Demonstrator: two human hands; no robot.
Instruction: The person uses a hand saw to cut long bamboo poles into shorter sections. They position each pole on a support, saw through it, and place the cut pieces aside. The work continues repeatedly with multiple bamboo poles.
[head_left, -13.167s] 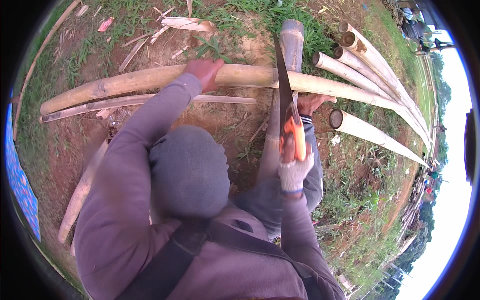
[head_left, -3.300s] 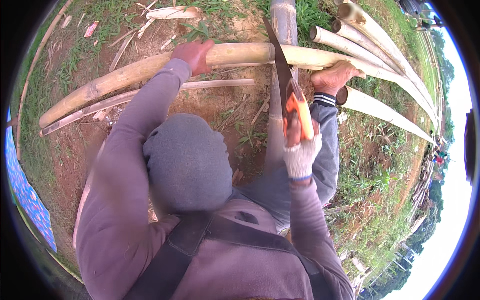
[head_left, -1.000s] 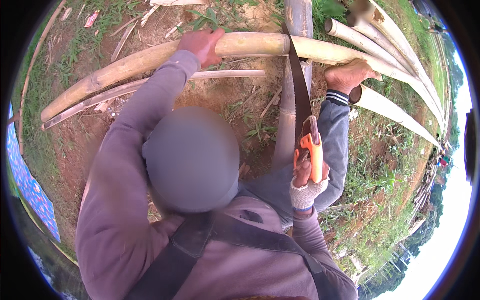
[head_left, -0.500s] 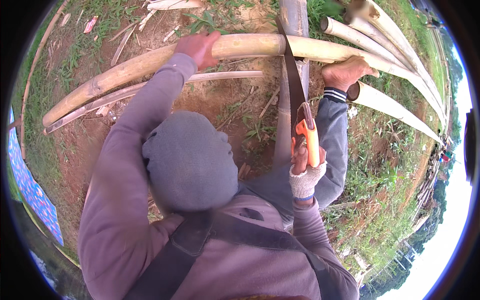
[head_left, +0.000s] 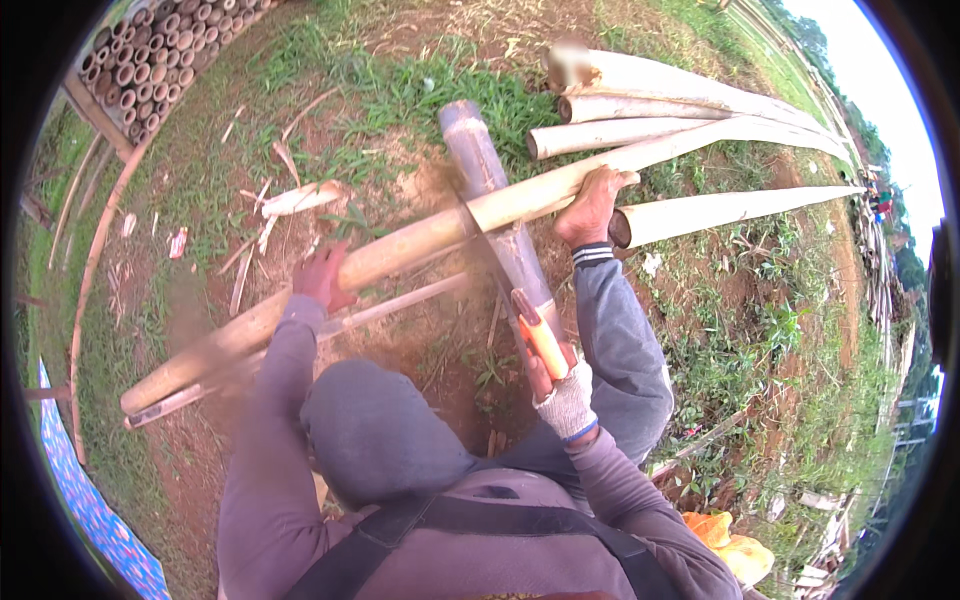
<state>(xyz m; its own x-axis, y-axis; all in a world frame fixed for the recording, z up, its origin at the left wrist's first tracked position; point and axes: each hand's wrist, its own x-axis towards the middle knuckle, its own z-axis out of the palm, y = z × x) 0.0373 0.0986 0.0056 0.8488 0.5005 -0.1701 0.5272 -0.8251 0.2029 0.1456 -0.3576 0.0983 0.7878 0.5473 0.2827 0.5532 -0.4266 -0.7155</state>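
Observation:
A long pale bamboo pole [head_left: 400,248] slants across a thicker grey bamboo log [head_left: 470,150] on the ground. My bare left hand [head_left: 325,278] grips the pole left of the log, its fingers over the top. In my right hand [head_left: 566,400], which wears a white knitted fingerless glove, is a handsaw [head_left: 543,345] with an orange handle. Its dark blade, smeared by motion, crosses the pole near the log; how deep it cuts is hidden. My bare foot [head_left: 590,205] presses on the pole to the right of the blade.
A split bamboo strip [head_left: 400,303] lies beside the pole. Several pale poles [head_left: 690,85] fan out at the upper right, with another pole [head_left: 730,212] right of my foot. Stacked cut bamboo [head_left: 150,65] stands at the upper left. An orange bag [head_left: 728,545] lies lower right.
The whole view has shifted and turned, bringing the bamboo stack and orange bag into sight. The saw blade is now blurred by motion. Both hands keep their holds.

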